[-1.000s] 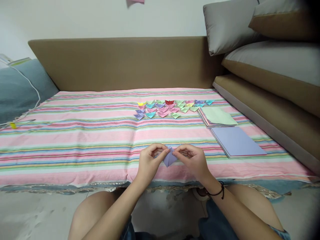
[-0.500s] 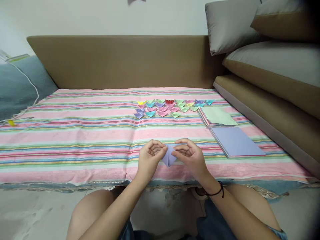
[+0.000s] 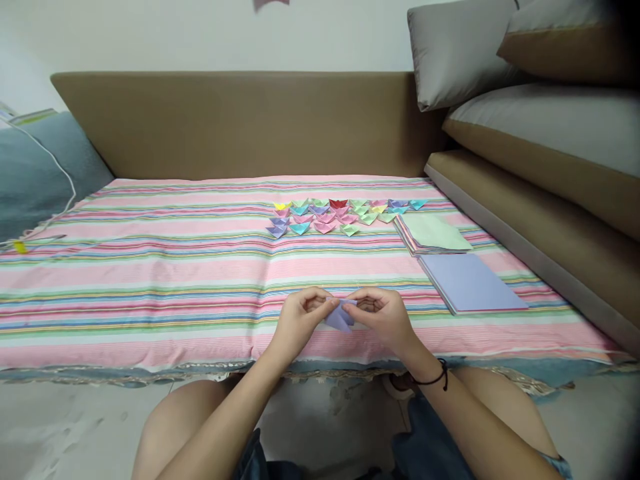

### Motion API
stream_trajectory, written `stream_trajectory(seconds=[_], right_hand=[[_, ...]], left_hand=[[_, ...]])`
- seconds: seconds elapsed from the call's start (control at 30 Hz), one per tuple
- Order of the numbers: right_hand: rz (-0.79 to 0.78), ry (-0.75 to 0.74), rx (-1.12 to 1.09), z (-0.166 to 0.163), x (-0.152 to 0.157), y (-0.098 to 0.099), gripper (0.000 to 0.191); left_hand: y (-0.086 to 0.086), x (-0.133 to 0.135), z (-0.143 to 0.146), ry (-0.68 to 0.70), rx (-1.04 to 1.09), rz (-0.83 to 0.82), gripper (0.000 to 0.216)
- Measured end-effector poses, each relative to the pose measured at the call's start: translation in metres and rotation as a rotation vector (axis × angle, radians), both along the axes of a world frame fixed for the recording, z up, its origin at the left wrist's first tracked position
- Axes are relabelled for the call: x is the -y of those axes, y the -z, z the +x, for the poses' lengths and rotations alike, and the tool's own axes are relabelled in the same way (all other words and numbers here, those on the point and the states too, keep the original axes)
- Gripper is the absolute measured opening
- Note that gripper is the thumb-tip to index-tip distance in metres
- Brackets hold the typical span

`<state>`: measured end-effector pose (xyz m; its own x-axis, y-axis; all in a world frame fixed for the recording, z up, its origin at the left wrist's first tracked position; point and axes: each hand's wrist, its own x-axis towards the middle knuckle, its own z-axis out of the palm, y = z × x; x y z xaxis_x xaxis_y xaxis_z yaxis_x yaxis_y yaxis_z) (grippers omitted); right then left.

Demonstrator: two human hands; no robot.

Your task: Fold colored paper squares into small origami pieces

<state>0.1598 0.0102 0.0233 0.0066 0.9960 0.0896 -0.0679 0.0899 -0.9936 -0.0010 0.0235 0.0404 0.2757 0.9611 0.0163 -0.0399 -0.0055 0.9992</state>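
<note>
A small piece of folded purple paper [image 3: 340,320] is pinched between my two hands, just above the near part of the striped cloth. My left hand [image 3: 303,317] grips its left side with thumb and fingers. On the other side, my right hand [image 3: 383,316] has its thumb on the upper right of the paper, fingers curled behind. The paper's lower point hangs down between the hands; its upper part is partly covered by the thumbs. Farther back stand several small folded paper boats [image 3: 325,227] in rows, in many colours.
To the right lie a stack of purple paper sheets [image 3: 473,283] and a pile topped with light green paper [image 3: 435,232]. Brown and grey cushions [image 3: 540,127] are heaped along the right side. A white cable [image 3: 57,163] runs at the far left.
The purple paper has changed from a flat diamond to a more tilted, partly opened shape. Both hands have shifted slightly down, and the fingers have closed in nearer the paper.
</note>
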Motion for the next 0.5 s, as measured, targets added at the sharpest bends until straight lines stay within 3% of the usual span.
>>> stream_trajectory(seconds=[0.17, 0.37, 0.5], right_hand=[[-0.06, 0.025, -0.074, -0.001, 0.0005, -0.003, 0.021], [-0.005, -0.022, -0.074, 0.0007, -0.0006, -0.0042, 0.026], [-0.104, -0.186, -0.076, -0.0014, 0.0007, -0.0046, 0.024]], left_hand=[[-0.0034, 0.0014, -0.0012, -0.046, 0.016, -0.045, 0.022], [-0.0026, 0.0015, 0.0016, -0.054, 0.037, -0.065, 0.023], [0.0014, 0.002, 0.0024, -0.147, -0.025, -0.046, 0.026]])
